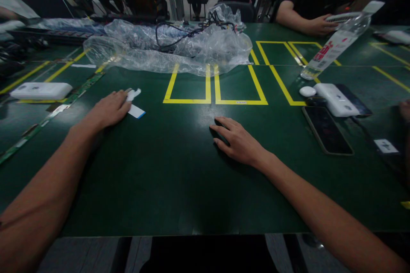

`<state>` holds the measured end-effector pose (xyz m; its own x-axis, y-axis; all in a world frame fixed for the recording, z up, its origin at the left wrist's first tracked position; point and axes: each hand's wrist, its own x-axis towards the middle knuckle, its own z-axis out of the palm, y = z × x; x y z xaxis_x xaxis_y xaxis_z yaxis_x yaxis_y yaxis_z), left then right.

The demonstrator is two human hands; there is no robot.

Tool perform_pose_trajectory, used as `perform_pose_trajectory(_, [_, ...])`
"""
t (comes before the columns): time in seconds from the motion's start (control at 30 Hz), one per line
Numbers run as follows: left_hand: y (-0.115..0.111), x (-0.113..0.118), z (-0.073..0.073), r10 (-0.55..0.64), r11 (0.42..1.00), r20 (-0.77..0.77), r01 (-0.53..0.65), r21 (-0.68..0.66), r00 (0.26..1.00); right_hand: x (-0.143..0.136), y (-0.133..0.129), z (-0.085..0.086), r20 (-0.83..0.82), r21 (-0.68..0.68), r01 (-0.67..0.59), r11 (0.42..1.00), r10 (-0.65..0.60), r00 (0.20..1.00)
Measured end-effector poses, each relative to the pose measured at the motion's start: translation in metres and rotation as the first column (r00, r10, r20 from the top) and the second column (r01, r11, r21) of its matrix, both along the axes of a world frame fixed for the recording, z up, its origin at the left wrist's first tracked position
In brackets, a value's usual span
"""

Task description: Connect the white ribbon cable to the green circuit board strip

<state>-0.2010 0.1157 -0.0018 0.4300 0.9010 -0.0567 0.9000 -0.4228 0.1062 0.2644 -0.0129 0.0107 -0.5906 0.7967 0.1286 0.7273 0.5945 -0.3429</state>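
Note:
My left hand (112,108) rests on the green table (179,179) at the left, its fingertips against a small white strip (136,111) with a blue edge and a crumpled white piece (133,94). Whether it grips them is hard to tell; its fingers lie close together. My right hand (235,138) lies on the bare tabletop right of the middle, fingers spread and holding nothing. Beyond it are rectangles of yellow tape (241,102). To the left of my left hand runs a long, narrow green circuit strip (60,108).
Clear plastic wrap (179,51) with black cables spans the back. A white device (41,90) sits left. At right are a phone (327,130), a white power bank (336,99), a white oval object (308,91) and a tilted bottle (336,47). A person's hand (320,24) is behind.

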Motion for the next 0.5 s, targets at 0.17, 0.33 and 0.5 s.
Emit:
perform_pose_trajectory(0.17, [-0.041,0.111,0.004,-0.121,0.992,-0.046,0.123,0.023,0.992,-0.003,0.002,-0.003,-0.006,-0.001,0.003,1.000,-0.003,1.000])
perform_pose_trajectory(0.33, [-0.094,0.184,0.008,-0.372,0.927,-0.005,0.372,0.034,0.928,-0.010,0.000,-0.003,0.067,0.015,-0.035,0.999,0.034,0.997])
perform_pose_trajectory(0.5, [-0.099,0.184,0.009,-0.428,0.904,0.038,0.428,0.016,0.903,-0.014,-0.002,-0.001,0.120,0.014,-0.045,0.999,0.043,0.992])
